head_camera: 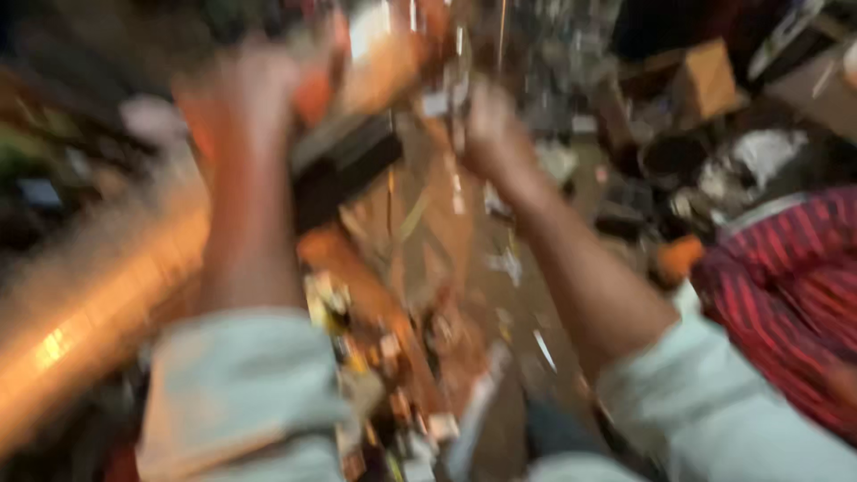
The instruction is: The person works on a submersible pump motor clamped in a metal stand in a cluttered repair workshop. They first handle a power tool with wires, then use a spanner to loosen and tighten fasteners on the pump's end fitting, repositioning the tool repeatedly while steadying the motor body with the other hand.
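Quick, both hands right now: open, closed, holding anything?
Left hand: raised, seems closed around a blurred dark and orange object; grip unclear.
Right hand: raised, looks closed; too blurred to tell what it holds.

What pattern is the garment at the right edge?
Red with dark stripes: the striped cloth garment, blurred, in the head view.

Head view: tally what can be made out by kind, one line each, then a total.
Hands: 2, left hand and right hand, both raised and blurred
Pale rolled sleeves: 2
Red striped garment: 1
Cardboard box: 1
Total: 6
Smaller clutter is too blurred to count.
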